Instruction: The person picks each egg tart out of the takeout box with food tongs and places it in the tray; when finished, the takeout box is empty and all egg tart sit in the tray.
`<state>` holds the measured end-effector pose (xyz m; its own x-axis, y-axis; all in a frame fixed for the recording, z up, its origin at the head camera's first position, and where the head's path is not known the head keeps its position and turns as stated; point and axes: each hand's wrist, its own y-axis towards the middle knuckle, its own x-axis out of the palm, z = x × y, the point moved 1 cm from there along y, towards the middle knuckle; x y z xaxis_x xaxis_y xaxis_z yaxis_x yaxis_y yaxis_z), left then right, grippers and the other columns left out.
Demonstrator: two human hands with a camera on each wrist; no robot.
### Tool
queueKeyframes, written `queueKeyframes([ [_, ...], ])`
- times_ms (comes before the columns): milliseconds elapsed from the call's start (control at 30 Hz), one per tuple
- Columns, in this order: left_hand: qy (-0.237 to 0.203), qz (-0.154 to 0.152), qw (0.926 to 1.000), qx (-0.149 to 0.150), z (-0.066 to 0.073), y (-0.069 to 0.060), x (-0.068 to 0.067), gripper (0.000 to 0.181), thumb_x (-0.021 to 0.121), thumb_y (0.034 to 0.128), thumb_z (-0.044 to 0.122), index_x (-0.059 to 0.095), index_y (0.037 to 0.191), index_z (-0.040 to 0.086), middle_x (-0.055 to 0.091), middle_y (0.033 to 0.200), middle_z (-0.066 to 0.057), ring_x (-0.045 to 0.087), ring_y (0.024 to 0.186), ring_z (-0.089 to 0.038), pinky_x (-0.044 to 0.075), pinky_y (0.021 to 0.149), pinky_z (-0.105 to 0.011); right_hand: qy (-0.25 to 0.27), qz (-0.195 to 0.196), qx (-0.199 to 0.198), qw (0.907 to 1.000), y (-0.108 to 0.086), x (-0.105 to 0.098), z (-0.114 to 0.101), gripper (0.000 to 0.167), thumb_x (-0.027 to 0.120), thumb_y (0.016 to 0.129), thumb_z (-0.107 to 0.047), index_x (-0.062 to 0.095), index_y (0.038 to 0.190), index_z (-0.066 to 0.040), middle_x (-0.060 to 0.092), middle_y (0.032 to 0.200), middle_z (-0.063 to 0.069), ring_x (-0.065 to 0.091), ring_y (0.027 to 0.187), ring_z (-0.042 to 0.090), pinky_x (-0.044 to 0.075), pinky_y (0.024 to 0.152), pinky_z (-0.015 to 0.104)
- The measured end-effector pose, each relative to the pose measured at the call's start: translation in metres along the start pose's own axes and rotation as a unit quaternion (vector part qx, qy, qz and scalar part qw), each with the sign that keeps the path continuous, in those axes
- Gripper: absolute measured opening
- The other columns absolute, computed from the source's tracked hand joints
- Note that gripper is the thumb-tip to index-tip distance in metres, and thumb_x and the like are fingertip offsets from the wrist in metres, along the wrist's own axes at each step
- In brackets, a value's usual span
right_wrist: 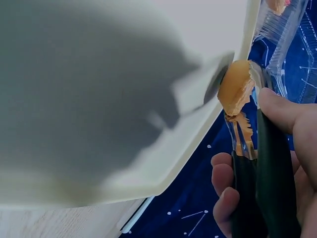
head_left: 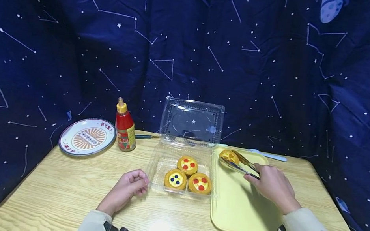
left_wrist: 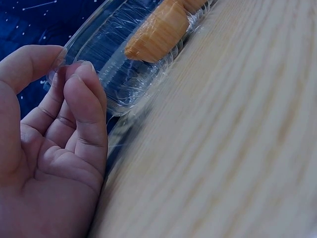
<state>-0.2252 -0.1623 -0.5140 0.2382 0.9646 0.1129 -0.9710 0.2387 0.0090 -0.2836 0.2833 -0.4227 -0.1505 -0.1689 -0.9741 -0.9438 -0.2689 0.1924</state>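
My left hand (head_left: 127,188) pinches the front left corner of a clear plastic clamshell box (head_left: 162,166), thumb and fingertips at its rim in the left wrist view. Inside lie an egg tart with blue dots (head_left: 175,179) and two with red dots, one at the back (head_left: 187,165) and one at the right (head_left: 200,183). On the right, my right hand (head_left: 275,185) grips tongs (right_wrist: 272,173) by their dark handles. Between the tongs' tips sits another egg tart (head_left: 229,156), its topping yellow-orange, held above the back left part of a yellow tray (head_left: 246,212).
The box's lid (head_left: 192,122) stands upright at the back. Left of it are a red sauce bottle (head_left: 126,128) with a yellow cap and a patterned plate (head_left: 87,137). A dark-handled brush (head_left: 144,137) and a pale blue utensil (head_left: 272,156) lie along the table's back edge.
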Motion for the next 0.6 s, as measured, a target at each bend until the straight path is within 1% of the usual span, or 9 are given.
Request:
queueKeyframes([
  [133, -0.001, 0.000, 1.0000, 0.002, -0.0007, 0.0000, 0.0002, 0.011, 0.063, 0.0938, 0.009, 0.056, 0.091, 0.001, 0.060, 0.080, -0.007, 0.058, 0.071, -0.017, 0.049, 0.062, -0.025, 0.000, -0.013, 0.007, 0.9999, 0.0010, 0.0037, -0.0007, 0.044, 0.072, 0.087, -0.042, 0.068, 0.106, -0.003, 0.061, 0.074, 0.011, 0.058, 0.064, 0.030, 0.041, 0.050, 0.046],
  [267, -0.001, 0.004, 1.0000, 0.001, -0.0014, 0.0002, 0.0011, 0.008, 0.062, 0.0936, 0.007, 0.057, 0.091, 0.001, 0.060, 0.080, -0.007, 0.059, 0.071, -0.018, 0.049, 0.062, -0.025, 0.007, -0.032, 0.022, 0.9992, 0.0005, 0.0066, -0.0038, 0.052, 0.071, 0.088, -0.046, 0.067, 0.112, 0.000, 0.066, 0.085, 0.018, 0.063, 0.071, 0.035, 0.045, 0.054, 0.050],
  [367, -0.001, 0.005, 1.0000, -0.001, -0.0017, 0.0007, 0.0016, 0.007, 0.061, 0.0936, 0.007, 0.057, 0.091, 0.002, 0.060, 0.080, -0.007, 0.058, 0.071, -0.018, 0.049, 0.062, -0.025, 0.016, -0.043, 0.035, 0.9984, -0.0013, 0.0076, -0.0048, 0.056, 0.069, 0.088, -0.048, 0.066, 0.116, 0.000, 0.067, 0.093, 0.019, 0.063, 0.074, 0.035, 0.046, 0.055, 0.051],
  [400, -0.001, 0.006, 1.0000, -0.001, -0.0020, 0.0009, 0.0016, 0.007, 0.062, 0.0937, 0.007, 0.057, 0.091, 0.002, 0.060, 0.080, -0.007, 0.058, 0.071, -0.018, 0.049, 0.062, -0.025, 0.019, -0.045, 0.039, 0.9981, -0.0020, 0.0077, -0.0048, 0.057, 0.069, 0.088, -0.050, 0.066, 0.115, 0.000, 0.066, 0.091, 0.018, 0.062, 0.073, 0.034, 0.046, 0.054, 0.050],
  [467, -0.002, 0.005, 1.0000, 0.000, -0.0015, 0.0009, 0.0016, 0.007, 0.062, 0.0933, 0.007, 0.057, 0.091, 0.002, 0.060, 0.080, -0.007, 0.058, 0.071, -0.018, 0.049, 0.062, -0.025, 0.023, -0.040, 0.042, 0.9981, -0.0029, 0.0070, -0.0041, 0.056, 0.068, 0.088, -0.051, 0.066, 0.114, -0.001, 0.065, 0.087, 0.015, 0.059, 0.069, 0.030, 0.044, 0.052, 0.048],
  [600, -0.001, 0.004, 1.0000, 0.002, -0.0009, 0.0007, 0.0011, 0.008, 0.062, 0.0929, 0.007, 0.057, 0.092, 0.001, 0.059, 0.081, -0.008, 0.058, 0.071, -0.017, 0.049, 0.062, -0.026, 0.021, -0.029, 0.041, 0.9985, -0.0042, -0.0007, -0.0043, 0.061, 0.067, 0.088, -0.053, 0.064, 0.116, 0.001, 0.066, 0.088, 0.019, 0.061, 0.069, 0.032, 0.045, 0.052, 0.049],
])
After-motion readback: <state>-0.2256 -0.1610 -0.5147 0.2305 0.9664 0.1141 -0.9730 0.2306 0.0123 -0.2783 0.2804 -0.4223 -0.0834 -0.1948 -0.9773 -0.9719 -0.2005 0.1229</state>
